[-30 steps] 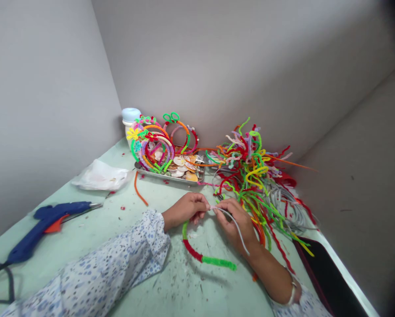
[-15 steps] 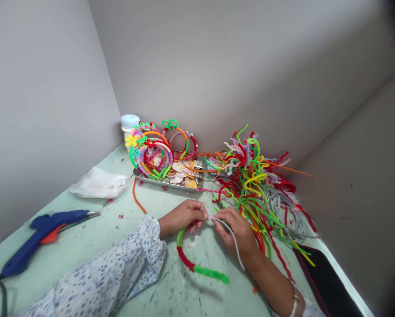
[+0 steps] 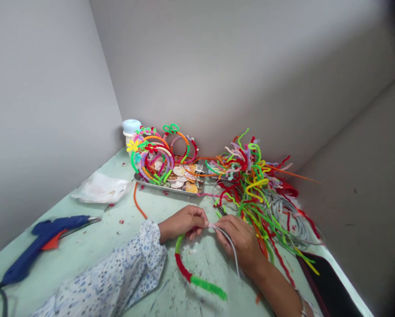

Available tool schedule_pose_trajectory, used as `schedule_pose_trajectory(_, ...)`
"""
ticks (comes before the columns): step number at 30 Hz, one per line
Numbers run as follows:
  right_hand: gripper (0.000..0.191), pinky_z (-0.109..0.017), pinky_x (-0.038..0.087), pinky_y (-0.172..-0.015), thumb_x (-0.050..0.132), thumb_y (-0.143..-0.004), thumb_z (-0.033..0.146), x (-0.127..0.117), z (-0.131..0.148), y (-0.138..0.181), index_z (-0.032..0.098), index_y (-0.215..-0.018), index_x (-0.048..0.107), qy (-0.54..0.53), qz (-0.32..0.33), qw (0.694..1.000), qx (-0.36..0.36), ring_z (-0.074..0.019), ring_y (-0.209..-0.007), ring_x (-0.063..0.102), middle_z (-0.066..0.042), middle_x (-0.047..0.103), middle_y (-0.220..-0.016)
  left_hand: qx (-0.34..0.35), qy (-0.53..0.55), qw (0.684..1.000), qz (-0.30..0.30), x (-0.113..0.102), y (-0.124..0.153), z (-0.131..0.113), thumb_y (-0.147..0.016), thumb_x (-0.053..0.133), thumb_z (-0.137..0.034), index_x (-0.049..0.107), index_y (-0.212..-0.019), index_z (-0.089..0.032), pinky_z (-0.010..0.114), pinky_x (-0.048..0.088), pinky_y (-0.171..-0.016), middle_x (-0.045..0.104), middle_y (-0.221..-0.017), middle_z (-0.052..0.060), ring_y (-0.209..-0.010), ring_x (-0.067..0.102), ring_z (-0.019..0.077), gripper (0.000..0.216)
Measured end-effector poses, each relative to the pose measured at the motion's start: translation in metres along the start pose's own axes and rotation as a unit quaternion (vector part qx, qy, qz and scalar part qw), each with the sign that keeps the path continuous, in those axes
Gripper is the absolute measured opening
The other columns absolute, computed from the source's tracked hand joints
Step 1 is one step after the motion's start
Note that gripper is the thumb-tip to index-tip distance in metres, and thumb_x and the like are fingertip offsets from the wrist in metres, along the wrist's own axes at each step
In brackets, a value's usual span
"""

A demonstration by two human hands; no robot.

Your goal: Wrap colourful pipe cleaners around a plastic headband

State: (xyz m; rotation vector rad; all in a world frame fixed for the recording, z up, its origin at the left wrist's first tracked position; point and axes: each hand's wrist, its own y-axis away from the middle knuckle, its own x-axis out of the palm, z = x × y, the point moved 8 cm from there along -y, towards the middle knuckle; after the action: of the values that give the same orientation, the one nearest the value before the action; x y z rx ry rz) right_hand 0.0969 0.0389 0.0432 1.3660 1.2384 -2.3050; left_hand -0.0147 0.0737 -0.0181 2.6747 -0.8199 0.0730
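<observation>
My left hand (image 3: 183,221) and my right hand (image 3: 239,237) meet over the pale green table (image 3: 92,237), fingers pinched together. Between them they hold a thin headband (image 3: 197,269). Its lower arc is wrapped in green and red pipe cleaner. Its bare grey part (image 3: 232,251) runs under my right hand. A short pale pink pipe cleaner end (image 3: 212,225) sits at the pinch point. My left arm wears a blue-speckled sleeve (image 3: 115,277).
A tangled heap of coloured pipe cleaners (image 3: 253,185) lies right of my hands, over grey bare headbands (image 3: 290,215). A metal tray (image 3: 158,186) holds finished headbands (image 3: 153,152) and shells. A blue glue gun (image 3: 42,237), a plastic bag (image 3: 98,188), a white jar (image 3: 130,127) and a dark slab (image 3: 326,281) lie around.
Both hands stay pinched at the same spot on the headband. The view has shifted slightly, so everything sits a little lower in the picture.
</observation>
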Motion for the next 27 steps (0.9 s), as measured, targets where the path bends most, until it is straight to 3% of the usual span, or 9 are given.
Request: schedule_pose_trajectory(27, 0.011, -0.028, 0.041, -0.066, 0.052, -0.082, 0.011, -0.009, 0.014, 0.002, 0.017, -0.084, 0.061, 0.043, -0.022, 0.996, -0.071, -0.0152, -0.075, 0.057, -0.005, 0.062, -0.078, 0.011, -0.008, 0.999, 0.040, 0.003, 0.001, -0.001, -0.067, 0.059, -0.027, 0.054, -0.073, -0.014, 0.018, 0.027, -0.033, 0.052, -0.047, -0.004, -0.032, 0.042, 0.0072, 0.015)
